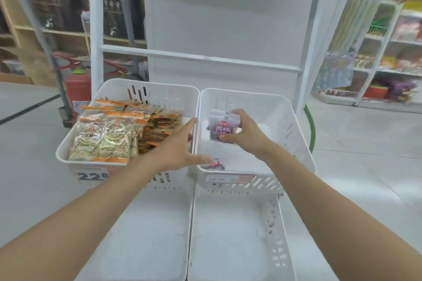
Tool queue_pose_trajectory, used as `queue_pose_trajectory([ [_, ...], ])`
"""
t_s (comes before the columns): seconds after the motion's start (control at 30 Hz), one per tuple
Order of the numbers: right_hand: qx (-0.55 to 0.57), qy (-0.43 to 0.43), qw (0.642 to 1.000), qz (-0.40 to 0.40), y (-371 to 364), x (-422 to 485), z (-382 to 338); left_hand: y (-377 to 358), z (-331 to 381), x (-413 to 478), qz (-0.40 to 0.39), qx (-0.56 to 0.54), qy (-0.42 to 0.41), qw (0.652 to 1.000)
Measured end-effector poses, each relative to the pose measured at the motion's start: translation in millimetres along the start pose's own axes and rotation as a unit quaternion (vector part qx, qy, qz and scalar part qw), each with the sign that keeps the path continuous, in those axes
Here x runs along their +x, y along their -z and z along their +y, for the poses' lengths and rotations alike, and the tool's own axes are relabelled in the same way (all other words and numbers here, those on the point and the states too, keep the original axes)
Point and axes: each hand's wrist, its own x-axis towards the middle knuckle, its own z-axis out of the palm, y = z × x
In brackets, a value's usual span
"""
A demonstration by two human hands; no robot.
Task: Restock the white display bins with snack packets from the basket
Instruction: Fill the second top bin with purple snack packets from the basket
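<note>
Two white display bins stand side by side on the upper tier. The left bin [68, 162] is full of orange-trimmed snack packets [107, 137]. The right bin [294, 130] is nearly bare. Inside it my right hand [245, 131] grips a purple snack packet [222, 130] above the bin's floor. Another purple packet [215, 165] lies at the right bin's front left corner. My left hand [180, 148] reaches across the wall between the two bins with its fingers spread, holding nothing. The basket is out of sight.
Two more white bins [230, 235] sit on the lower tier in front, with nothing in them. A white shelf post and back panel [228, 29] rise behind. A red fire extinguisher [77, 91] stands at left; stocked shelves [388, 64] at right.
</note>
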Motion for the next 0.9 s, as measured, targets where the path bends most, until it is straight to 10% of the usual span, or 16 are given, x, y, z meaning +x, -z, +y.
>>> queue_pose_trajectory([
  [0.1,-0.096,-0.08,0.975,-0.183,-6,9,22,-6,-16,7,0.014,0.003,-0.028,1.0],
  [0.23,0.047,-0.164,0.951,-0.258,4,12,26,-9,-20,8,0.028,-0.006,-0.039,0.999],
  [0.4,-0.008,-0.145,0.965,-0.22,-6,2,24,-7,-16,5,0.041,-0.004,-0.045,0.998],
  [0.67,-0.056,0.042,0.992,0.105,-18,-107,-21,-22,13,-60,0.19,-0.008,-0.078,0.979],
  [0.9,-0.158,-0.098,0.975,-0.12,-70,-253,2,-79,-1,-208,0.039,-0.055,0.043,0.997],
])
